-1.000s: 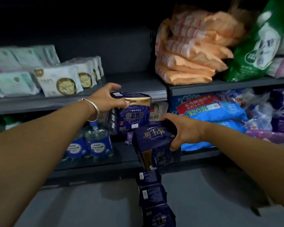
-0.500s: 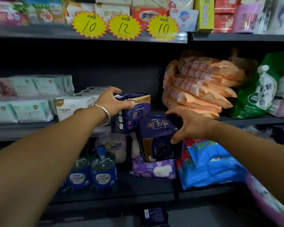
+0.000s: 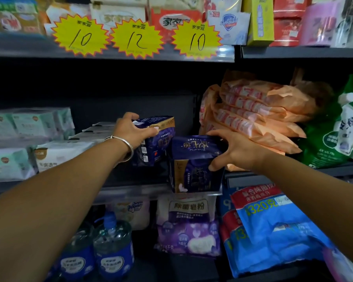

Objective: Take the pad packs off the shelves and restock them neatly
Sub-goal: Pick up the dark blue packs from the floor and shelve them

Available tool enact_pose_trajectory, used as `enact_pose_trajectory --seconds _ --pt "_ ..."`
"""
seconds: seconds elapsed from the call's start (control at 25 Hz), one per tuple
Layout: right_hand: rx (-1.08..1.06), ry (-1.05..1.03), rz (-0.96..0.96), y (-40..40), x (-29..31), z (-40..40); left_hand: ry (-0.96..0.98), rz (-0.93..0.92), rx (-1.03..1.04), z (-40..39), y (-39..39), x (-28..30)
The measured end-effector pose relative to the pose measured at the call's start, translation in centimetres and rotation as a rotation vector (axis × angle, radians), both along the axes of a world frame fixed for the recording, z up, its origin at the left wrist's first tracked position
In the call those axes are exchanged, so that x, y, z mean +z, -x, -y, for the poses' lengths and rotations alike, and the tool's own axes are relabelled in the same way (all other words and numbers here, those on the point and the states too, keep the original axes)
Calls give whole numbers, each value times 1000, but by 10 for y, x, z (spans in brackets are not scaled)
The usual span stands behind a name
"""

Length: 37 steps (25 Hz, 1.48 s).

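Head view: two packs held at the shelf [image 3: 130, 192].
Left hand [image 3: 130, 132] is curled over one pack [image 3: 159, 139]; right hand [image 3: 235, 149] is clamped round another pack [image 3: 191, 165].

Two bare forearms, no sleeves; thin silver bangle [image 3: 125, 148] on left wrist (plain, smooth band).

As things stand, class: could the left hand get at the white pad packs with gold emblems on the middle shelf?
Probably not yet: the left hand already grips a dark blue pad pack, though the white pad packs lie unobstructed just beside its wrist.
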State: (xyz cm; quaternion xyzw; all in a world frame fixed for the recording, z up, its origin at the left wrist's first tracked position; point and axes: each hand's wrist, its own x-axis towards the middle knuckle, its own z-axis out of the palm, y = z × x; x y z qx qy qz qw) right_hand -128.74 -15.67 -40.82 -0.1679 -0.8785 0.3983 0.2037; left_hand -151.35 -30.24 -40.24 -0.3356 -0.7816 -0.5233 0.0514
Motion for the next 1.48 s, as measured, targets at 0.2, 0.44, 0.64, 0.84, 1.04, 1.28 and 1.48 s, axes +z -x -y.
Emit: enact_pose_trajectory --seconds 0.2,0.44,0.64,0.84,1.04,1.28,1.48 --pt "-28 142 -69 33 11 -23 21 4 36 -22 32 5" --pt "-81 198 -98 74 13 -51 27 53 25 -49 70 -6" --pt "-117 197 -117 100 7 -68 75 67 71 -62 94 -17" --pt "-199 166 -93 110 -2 -80 -20 160 73 -75 104 -21" --pt "-339 109 -55 119 -6 -82 -111 387 208 -87 99 -20" --pt "-401 197 -133 135 -11 -82 -581 804 -96 -90 88 -27" --pt "-472 117 -203 131 -11 -86 -336 805 -313 -80 99 -39"
